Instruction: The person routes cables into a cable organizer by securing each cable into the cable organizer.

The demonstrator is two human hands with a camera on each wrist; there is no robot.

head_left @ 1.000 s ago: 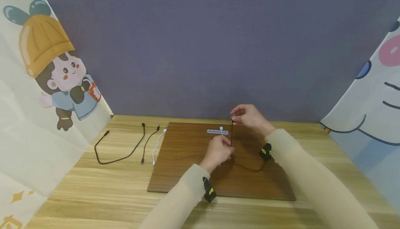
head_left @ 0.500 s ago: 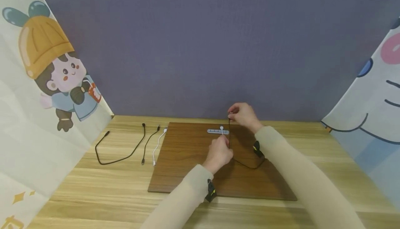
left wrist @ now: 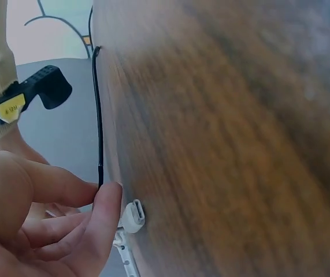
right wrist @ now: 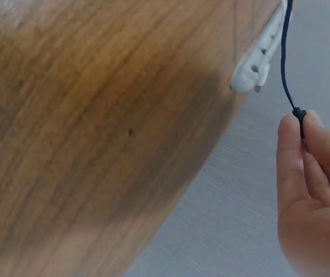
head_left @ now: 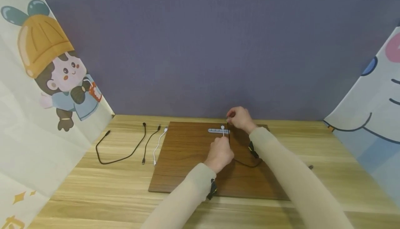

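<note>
I see a cartoon sheet (head_left: 34, 117) left, a printed sheet (head_left: 372, 105) right. A blue-grey backdrop (head_left: 193, 48) spans the far side.

Soft, muted light leaves hazy glare on the brown board (left wrist: 222, 144)

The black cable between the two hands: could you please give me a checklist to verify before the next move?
1. Right hand holds the black cable at its plug: ok.
2. Left hand pinches the same cable further along: ok.
3. White cable crosses the clip strip: ok, in the head view.
4. Black cable seated in the strip: cannot tell; it passes near the right end, contact unclear.
5. Slack free of the right sleeve: cannot tell; the sleeve hides part.
</note>
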